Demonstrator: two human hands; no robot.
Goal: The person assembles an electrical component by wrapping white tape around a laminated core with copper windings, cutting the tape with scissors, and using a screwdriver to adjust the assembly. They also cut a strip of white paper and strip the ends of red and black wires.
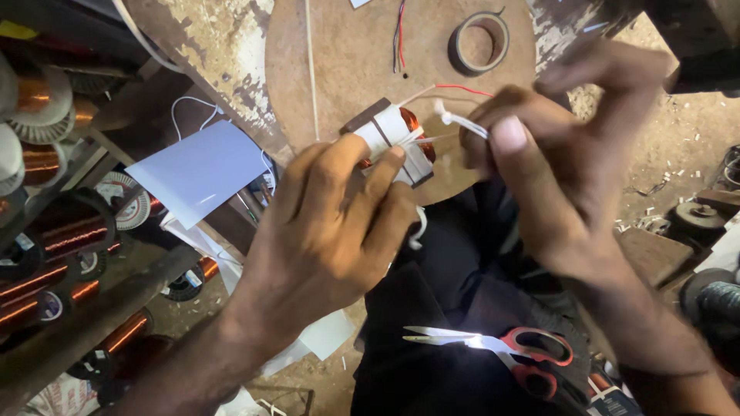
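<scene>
While the left hand (331, 223) clasps a small wound coil assembly (393, 142) from below and behind, its fingers wrapped over the white-taped core, the right hand (563, 162) pinches a thin white sleeved lead (460, 119) between thumb and fingertips just to the right of the assembly. Copper winding shows at the upper right edge of the assembly, between the two hands, and dark metal laminations frame its sides. The assembly is held above the near edge of a round brown board (354, 54), over the person's lap. From the assembly a red wire (462, 88) runs up and to the right, passing behind the right hand. On the board, well apart from the hands, lie a roll of tape (479, 42) and a short bundle of red and black wires (399, 35). Red-handled scissors (501, 347) rest on the dark cloth of the lap, blades pointing left, below both hands. A sheet of pale insulating paper (204, 169) lies left of the left hand, and spools of copper wire (62, 239) crowd the far left edge.
</scene>
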